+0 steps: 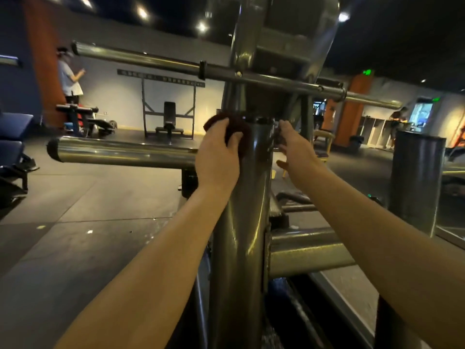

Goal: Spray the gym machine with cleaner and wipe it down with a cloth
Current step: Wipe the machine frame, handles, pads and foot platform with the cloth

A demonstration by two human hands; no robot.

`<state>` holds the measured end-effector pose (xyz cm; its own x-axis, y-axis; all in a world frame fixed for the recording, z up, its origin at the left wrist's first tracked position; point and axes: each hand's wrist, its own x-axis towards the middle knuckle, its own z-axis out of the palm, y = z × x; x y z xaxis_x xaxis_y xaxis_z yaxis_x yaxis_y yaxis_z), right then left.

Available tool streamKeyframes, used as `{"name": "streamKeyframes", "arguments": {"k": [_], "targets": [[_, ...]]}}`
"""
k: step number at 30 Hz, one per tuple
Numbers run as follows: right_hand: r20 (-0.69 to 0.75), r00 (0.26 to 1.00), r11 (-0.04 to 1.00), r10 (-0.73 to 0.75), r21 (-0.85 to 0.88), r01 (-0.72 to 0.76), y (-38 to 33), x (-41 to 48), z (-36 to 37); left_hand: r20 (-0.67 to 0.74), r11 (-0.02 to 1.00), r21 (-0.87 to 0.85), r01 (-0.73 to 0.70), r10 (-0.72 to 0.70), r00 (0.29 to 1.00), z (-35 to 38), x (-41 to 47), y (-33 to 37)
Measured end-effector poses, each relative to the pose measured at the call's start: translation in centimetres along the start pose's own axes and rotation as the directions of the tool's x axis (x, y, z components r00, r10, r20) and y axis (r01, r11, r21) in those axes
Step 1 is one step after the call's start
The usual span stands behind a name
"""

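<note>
My forearms [151, 260] flank the gym machine's grey steel upright post [241, 222], mid-frame. My left hand [217, 157] bunches the dark maroon cloth [236, 123] against it. I cannot tell my right hand [294, 147] grip. The cloth may snag in the joint and slip.

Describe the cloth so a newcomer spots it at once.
Find the machine's grey upright post in mid-frame. Near its top, the left hand holds a dark reddish cloth against its left side. It's the only soft thing among shiny tubes.

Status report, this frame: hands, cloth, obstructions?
Left hand grips dark cloth against upright post. Right hand at the post's right side, grip unclear. No spray bottle in view. Nothing blocking.
</note>
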<state>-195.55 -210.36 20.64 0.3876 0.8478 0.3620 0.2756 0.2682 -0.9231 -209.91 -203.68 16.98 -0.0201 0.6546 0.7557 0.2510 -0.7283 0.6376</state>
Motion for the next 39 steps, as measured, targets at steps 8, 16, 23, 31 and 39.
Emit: {"name": "streamKeyframes", "arguments": {"k": [8, 16, 23, 31, 39], "targets": [[0.098, 0.984, 0.982, -0.151, -0.100, 0.161, 1.7, 2.3, 0.0, 0.088, 0.866, 0.412, -0.285, 0.273, 0.958, 3.0, -3.7, -1.6], [0.198, 0.967, 0.959, -0.163, -0.197, 0.202, 1.3, 3.5, -0.2, 0.101, 0.973, 0.018, 0.232, -0.232, 0.967, 1.9, 5.2, -0.7], [0.207, 0.966, 0.965, -0.152, -0.183, 0.191, 0.8, 4.2, -0.5, 0.201, 0.973, 0.202, -0.113, 0.072, 0.977, 1.6, 4.2, -0.1], [0.209, 0.967, 0.983, -0.143, -0.081, 0.163, 0.9, 3.9, -0.6, 0.493, 0.917, 0.397, -0.040, -0.177, 0.852, 0.4, 12.8, 3.2], [0.186, 0.969, 0.982, -0.164, -0.065, 0.179, 1.5, 3.9, -0.2, 0.107, 0.991, 0.132, 0.016, -0.031, 0.994, 1.5, 4.8, 0.2]]}}
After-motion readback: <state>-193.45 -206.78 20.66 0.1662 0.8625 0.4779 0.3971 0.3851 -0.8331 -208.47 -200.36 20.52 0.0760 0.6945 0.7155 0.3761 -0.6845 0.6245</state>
